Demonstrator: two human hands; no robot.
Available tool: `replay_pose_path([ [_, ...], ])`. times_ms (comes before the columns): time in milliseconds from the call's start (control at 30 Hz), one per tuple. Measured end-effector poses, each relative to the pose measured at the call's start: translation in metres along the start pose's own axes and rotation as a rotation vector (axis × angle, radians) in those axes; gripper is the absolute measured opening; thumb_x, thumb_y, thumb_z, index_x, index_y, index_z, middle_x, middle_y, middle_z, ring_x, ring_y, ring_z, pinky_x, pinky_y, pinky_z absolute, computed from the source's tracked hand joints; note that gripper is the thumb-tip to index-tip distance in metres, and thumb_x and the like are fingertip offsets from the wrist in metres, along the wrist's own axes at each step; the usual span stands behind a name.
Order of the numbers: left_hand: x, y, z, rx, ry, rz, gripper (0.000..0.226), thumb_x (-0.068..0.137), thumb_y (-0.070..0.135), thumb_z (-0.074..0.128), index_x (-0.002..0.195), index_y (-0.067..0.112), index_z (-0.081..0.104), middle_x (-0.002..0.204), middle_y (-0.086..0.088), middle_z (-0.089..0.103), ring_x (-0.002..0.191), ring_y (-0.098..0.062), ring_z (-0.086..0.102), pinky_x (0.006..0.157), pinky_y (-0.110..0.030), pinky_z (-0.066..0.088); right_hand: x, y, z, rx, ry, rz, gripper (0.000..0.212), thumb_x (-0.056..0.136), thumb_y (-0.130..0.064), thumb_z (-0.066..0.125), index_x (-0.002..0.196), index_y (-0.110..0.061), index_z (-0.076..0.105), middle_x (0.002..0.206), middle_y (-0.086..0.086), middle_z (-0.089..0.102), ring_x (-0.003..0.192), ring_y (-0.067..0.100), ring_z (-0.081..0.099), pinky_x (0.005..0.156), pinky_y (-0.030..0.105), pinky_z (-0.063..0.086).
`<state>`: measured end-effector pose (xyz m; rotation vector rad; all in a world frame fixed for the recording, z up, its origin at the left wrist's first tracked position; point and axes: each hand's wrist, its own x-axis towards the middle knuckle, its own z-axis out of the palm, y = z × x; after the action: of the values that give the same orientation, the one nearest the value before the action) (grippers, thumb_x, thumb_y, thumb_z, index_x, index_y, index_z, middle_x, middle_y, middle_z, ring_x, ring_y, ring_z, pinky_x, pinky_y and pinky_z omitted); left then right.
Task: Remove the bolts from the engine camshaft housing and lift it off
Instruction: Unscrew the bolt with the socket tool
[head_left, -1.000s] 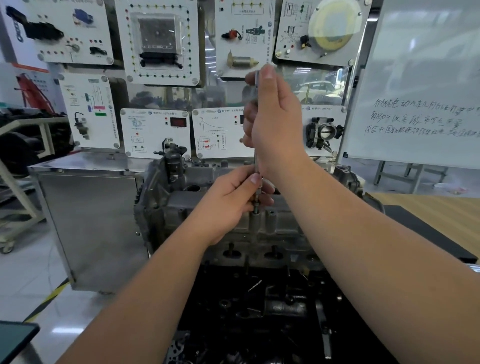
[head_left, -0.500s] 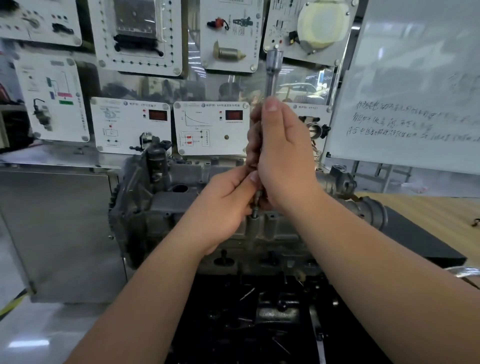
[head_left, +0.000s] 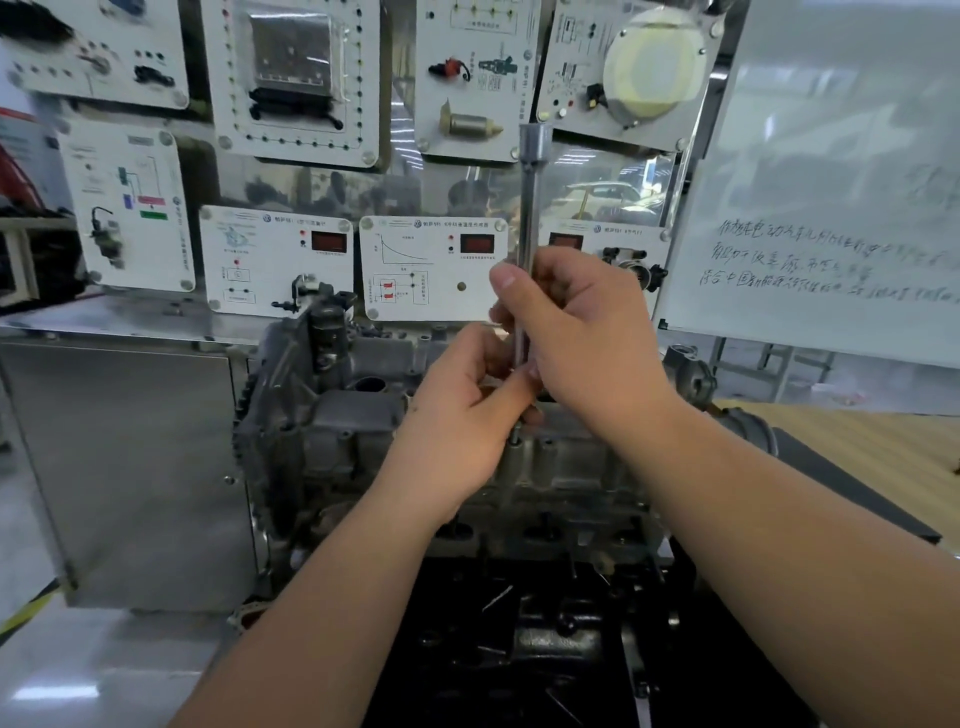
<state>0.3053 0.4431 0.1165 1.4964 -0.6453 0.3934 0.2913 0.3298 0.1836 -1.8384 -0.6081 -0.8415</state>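
Currently centred in the head view: grey cast-metal engine camshaft housing (head_left: 358, 415), seated on the engine block, in front of a wall of white training panels (head_left: 434, 267). Upright over its top edge, a long steel socket extension bar (head_left: 529, 208), socket end (head_left: 536, 143) uppermost, lower tip down at a bolt (head_left: 514, 435) on a raised boss of the housing, right-centre; whether tip and bolt head are engaged cannot be told, being partly hidden.

Right hand (head_left: 582, 332): fingers curled and clamped round the mid-shaft of the bar, thumb up along it. Left hand (head_left: 462, 410): fingers curled together, pinching the lower shaft just above the bolt; fingertips mostly hidden behind the right hand. Both forearms reaching in from the bottom edge.

Below the housing, nearer the camera: dark open engine section (head_left: 545, 639) with loose small metal parts, too dim to identify. Left of the engine: sheet-metal cabinet (head_left: 130, 457). Right: whiteboard (head_left: 831, 197) with handwritten lines, standing behind a wooden table (head_left: 872, 447); black mat edge (head_left: 852, 483) just beside the engine
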Motion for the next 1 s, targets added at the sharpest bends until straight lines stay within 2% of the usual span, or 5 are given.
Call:
replay_pose_path([
  [233, -0.001, 0.001, -0.006, -0.140, -0.081, -0.051, 0.028, 0.097, 0.038, 0.048, 0.105, 0.044, 0.074, 0.086, -0.010, 0.073, 0.087, -0.027, 0.064, 0.098, -0.077, 0.041, -0.002, 0.002, -0.002, 0.186, -0.149, 0.089, 0.025, 0.107, -0.020, 0.043, 0.103, -0.013, 0.067, 0.090, 0.004, 0.077, 0.083, 0.015, 0.074, 0.078, 0.030, 0.061],
  [400, 0.003, 0.001, -0.002, -0.074, -0.060, -0.019, 0.017, 0.092, 0.040, 0.060, 0.102, 0.031, 0.070, 0.093, 0.003, 0.073, 0.078, -0.016, 0.069, 0.083, -0.050, 0.055, 0.000, 0.000, -0.003, 0.201, -0.038, 0.052, 0.016, 0.103, -0.027, 0.055, 0.114, -0.017, 0.060, 0.089, 0.005, 0.075, 0.084, 0.014, 0.074, 0.078, 0.036, 0.062],
  [533, 0.003, -0.003, -0.002, -0.037, -0.066, -0.006, 0.008, 0.084, 0.047, 0.066, 0.089, 0.041, 0.066, 0.093, 0.009, 0.071, 0.076, -0.011, 0.070, 0.077, -0.039, 0.054, 0.006, -0.008, -0.004, 0.122, 0.055, 0.026, 0.020, 0.101, -0.029, 0.059, 0.092, -0.014, 0.069, 0.077, 0.000, 0.075, 0.067, 0.011, 0.071, 0.065, 0.030, 0.060],
  [833, -0.001, 0.001, -0.009, -0.084, -0.128, -0.056, 0.023, 0.097, 0.041, 0.051, 0.101, 0.043, 0.074, 0.095, 0.009, 0.074, 0.080, -0.011, 0.070, 0.096, -0.066, 0.051, 0.005, -0.011, -0.004, 0.178, -0.119, 0.098, 0.039, 0.108, -0.031, 0.041, 0.107, 0.001, 0.064, 0.079, 0.002, 0.077, 0.071, 0.015, 0.074, 0.059, 0.020, 0.055],
  [1000, 0.000, 0.002, 0.000, -0.026, -0.027, -0.013, 0.014, 0.095, 0.038, 0.056, 0.099, 0.038, 0.069, 0.090, 0.007, 0.073, 0.073, -0.011, 0.070, 0.066, -0.029, 0.049, -0.001, -0.006, -0.007, 0.130, -0.017, 0.021, 0.016, 0.104, -0.029, 0.053, 0.111, -0.018, 0.062, 0.082, 0.001, 0.074, 0.069, 0.015, 0.071, 0.065, 0.034, 0.061],
])
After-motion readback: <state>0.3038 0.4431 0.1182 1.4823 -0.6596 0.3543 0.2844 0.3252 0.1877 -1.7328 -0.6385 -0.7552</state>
